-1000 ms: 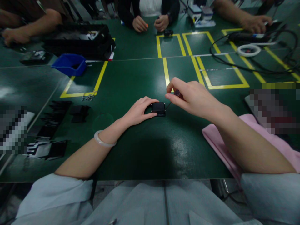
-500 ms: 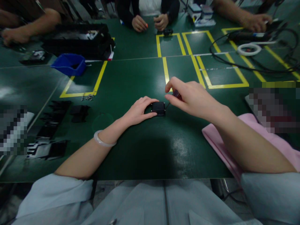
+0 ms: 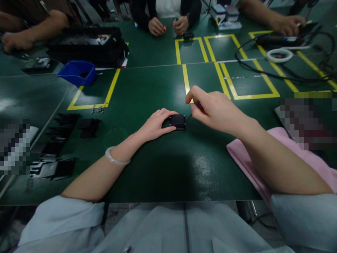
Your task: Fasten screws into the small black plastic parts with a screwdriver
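A small black rectangular box-shaped part lies on the green table. My left hand grips it from the left, thumb along the near side and fingers along the far side. My right hand is closed around the handle of a screwdriver, mostly hidden by the fingers. Its thin shaft slants down to the part's right edge, where small bright screw-like spots show. Whether the tip sits in a screw is too small to tell.
On the left are small silvery screws, a black part, flat dark pieces and a blue bin. A pink cloth lies under my right forearm. Co-workers' hands are across the table; cables lie far right.
My right thumb and fingers have shifted slightly around the screwdriver handle. My left hand and the black part stay in place.
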A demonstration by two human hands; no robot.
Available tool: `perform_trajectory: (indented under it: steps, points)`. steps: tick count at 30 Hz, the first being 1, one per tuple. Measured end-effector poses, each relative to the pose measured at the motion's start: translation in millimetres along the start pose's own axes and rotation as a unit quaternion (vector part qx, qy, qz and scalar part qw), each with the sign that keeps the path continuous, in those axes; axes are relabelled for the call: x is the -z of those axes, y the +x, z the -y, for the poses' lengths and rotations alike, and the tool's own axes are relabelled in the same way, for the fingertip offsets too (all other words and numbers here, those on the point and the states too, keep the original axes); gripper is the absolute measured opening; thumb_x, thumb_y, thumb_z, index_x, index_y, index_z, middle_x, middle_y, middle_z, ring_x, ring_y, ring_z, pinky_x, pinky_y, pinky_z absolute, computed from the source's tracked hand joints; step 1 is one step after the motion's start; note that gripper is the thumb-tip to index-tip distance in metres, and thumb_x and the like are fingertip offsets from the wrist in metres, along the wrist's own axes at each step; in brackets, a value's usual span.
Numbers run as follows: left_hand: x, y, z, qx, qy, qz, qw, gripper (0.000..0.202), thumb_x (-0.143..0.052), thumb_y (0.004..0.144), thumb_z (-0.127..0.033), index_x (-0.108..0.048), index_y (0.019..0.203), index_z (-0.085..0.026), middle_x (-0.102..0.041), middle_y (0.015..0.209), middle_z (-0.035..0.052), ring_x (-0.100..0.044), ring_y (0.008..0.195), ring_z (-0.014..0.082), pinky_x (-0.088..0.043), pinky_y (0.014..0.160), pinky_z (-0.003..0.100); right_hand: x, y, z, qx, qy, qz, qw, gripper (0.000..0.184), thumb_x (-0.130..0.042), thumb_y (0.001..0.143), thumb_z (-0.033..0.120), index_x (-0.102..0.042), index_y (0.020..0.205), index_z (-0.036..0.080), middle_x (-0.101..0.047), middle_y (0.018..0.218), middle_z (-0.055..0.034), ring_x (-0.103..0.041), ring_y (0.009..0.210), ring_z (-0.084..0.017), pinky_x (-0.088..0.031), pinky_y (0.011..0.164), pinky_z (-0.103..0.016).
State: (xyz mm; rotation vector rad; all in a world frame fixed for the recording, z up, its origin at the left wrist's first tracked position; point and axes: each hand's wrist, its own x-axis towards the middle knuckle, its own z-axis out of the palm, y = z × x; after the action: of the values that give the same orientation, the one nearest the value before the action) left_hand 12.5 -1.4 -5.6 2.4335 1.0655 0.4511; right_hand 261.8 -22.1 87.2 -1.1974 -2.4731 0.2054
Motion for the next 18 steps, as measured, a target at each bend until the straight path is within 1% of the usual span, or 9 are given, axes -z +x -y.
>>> perform_trajectory:
  steps: [6, 8, 13, 15, 18]
  points:
    - [-0.3, 0.0, 0.0, 0.001, 0.004, -0.001, 1.0, 0.054, -0.056, 0.096, -0.054, -0.053, 0.139, -0.022, -0.06, 0.124, 0.0102, -0.055, 0.113, 0.0284, -0.044, 0.098, 0.041, 1.2, 0.6, -1.4, -0.009, -0.009, 0.016, 1.0, 0.023, -0.044, 0.099, 0.034, -0.06, 0.108, 0.02, -0.065, 0.074, -0.0018, -0.058, 0.067, -0.019, -0.035, 0.067, -0.029]
    - [-0.1, 0.2, -0.4, 0.001, 0.003, 0.0, 1.0, 0.053, -0.057, 0.096, -0.053, -0.053, 0.139, -0.023, -0.06, 0.124, 0.01, -0.055, 0.114, 0.0282, -0.044, 0.098, 0.041, 1.0, 0.9, -1.3, -0.017, -0.012, 0.017, 1.0, 0.023, -0.043, 0.099, 0.033, -0.061, 0.108, 0.02, -0.065, 0.074, -0.0019, -0.059, 0.067, -0.019, -0.035, 0.068, -0.03]
    - [0.3, 0.8, -1.3, 0.002, -0.001, 0.0, 1.0, 0.053, -0.059, 0.095, -0.052, -0.054, 0.138, -0.022, -0.06, 0.123, 0.0102, -0.055, 0.114, 0.0283, -0.044, 0.099, 0.041, -0.4, 1.1, -0.7, -0.018, -0.013, 0.008, 1.0, 0.026, -0.042, 0.096, 0.024, -0.059, 0.115, 0.018, -0.066, 0.076, -0.0026, -0.058, 0.066, -0.019, -0.035, 0.066, -0.03]
    - [0.0, 0.8, -1.0, 0.004, -0.001, 0.0, 1.0, 0.054, -0.058, 0.095, -0.053, -0.054, 0.138, -0.022, -0.06, 0.124, 0.0103, -0.055, 0.114, 0.0285, -0.044, 0.1, 0.042, -0.3, 0.9, -1.2, -0.018, -0.014, 0.005, 1.0, 0.027, -0.042, 0.096, 0.025, -0.06, 0.115, 0.019, -0.067, 0.076, -0.0028, -0.059, 0.067, -0.019, -0.035, 0.067, -0.03]
    - [-0.5, 0.5, -0.1, 0.006, 0.001, 0.001, 1.0, 0.055, -0.057, 0.095, -0.056, -0.053, 0.138, -0.023, -0.06, 0.124, 0.0104, -0.055, 0.114, 0.0288, -0.044, 0.1, 0.042, 0.1, 0.5, -2.4, -0.015, -0.019, 0.011, 1.0, 0.025, -0.044, 0.098, 0.032, -0.062, 0.11, 0.02, -0.066, 0.075, -0.0022, -0.06, 0.069, -0.02, -0.036, 0.069, -0.03]
